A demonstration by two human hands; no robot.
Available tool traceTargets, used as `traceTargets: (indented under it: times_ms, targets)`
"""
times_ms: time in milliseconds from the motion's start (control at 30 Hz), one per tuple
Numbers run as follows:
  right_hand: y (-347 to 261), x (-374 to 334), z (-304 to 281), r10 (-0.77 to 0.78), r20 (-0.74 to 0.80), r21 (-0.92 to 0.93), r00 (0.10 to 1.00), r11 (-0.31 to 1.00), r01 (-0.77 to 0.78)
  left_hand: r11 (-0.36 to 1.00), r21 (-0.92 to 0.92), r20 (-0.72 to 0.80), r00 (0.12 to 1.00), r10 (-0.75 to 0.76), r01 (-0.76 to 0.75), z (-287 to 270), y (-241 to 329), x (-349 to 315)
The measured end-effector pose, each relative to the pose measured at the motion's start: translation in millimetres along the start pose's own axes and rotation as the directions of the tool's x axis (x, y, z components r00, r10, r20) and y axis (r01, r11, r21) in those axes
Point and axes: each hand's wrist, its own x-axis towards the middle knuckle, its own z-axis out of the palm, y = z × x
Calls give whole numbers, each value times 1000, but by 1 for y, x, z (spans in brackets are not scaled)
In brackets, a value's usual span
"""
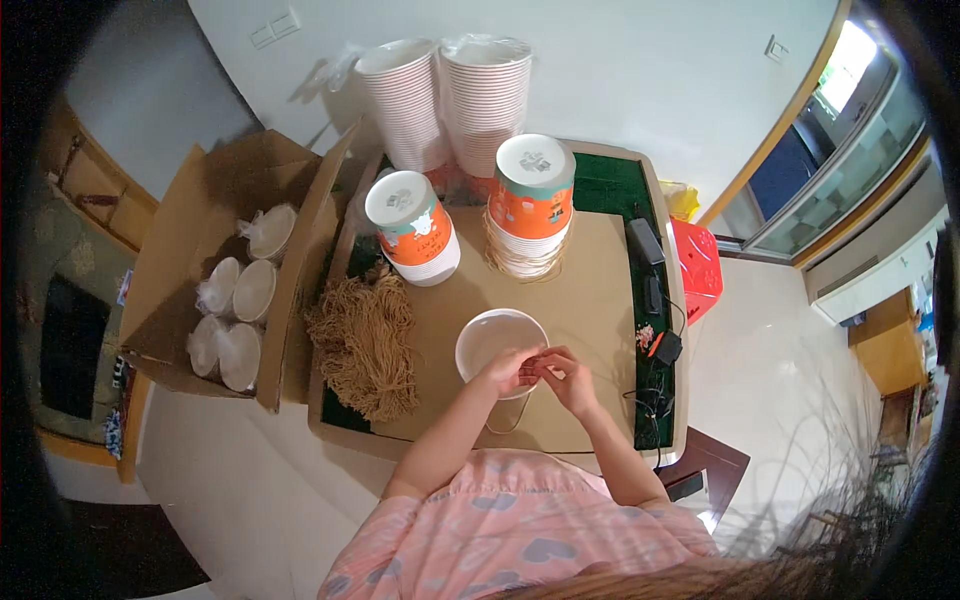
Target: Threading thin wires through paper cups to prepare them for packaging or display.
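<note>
"So, where is the white tub point(490, 335), and what are the hands doing?"

"It stands mouth up on the cardboard sheet point(590, 300), which covers much of the green-topped bench point(605, 185); taking the tub as the middle of the clock, the left hand point(514, 372) is over its near side at about five, its fingers curled narrow; the right hand point(565, 378) is at about four, its fingertips drawn close and nearly meeting the left ones; whether anything is pinched between them I cannot tell."

"And the twine?"

"One thin strand point(523, 415) curves below the tub at six; a thick tan twine bundle point(365, 345) lies at nine, with the open carton point(165, 290) of bagged white tubs point(255, 292) beyond it."

"What sits farther up?"

"A short stack of upturned orange tubs point(415, 240) at eleven; a taller upturned stack point(533, 205), twine loops point(530, 268) around its lower part, at twelve; two high plastic-wrapped stacks point(405, 110) behind those; then a black adapter point(645, 241) at two, with a red stool point(697, 268) just past the bench edge."
</note>
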Motion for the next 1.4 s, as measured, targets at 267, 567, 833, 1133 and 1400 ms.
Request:
traceTargets:
  times_ms: [267, 567, 833, 1133, 1400]
  targets:
    - [2, 0, 0, 39, 14, 8, 999, 999, -39, 995, -93, -7, 999, 38, -38, -18, -7, 8]
    - [-1, 1, -1, 115, -31, -48, 993, 992, -117, 973, -225, 38, 998, 53, -43, -19, -2, 7]
    - [0, 0, 6, 115, -100, -14, 988, 993, -117, 985, -126, 45, 992, -114, 118, -14, 4, 2]
    - [-1, 0, 14, -21, -116, -163, 993, 987, 2, 975, -25, 21, 975, -220, 220, -19, -4, 21]
    - [4, -5, 13, 107, -252, -17, 962, 993, -115, 993, -53, -49, 993, -104, 101, -15, -3, 17]
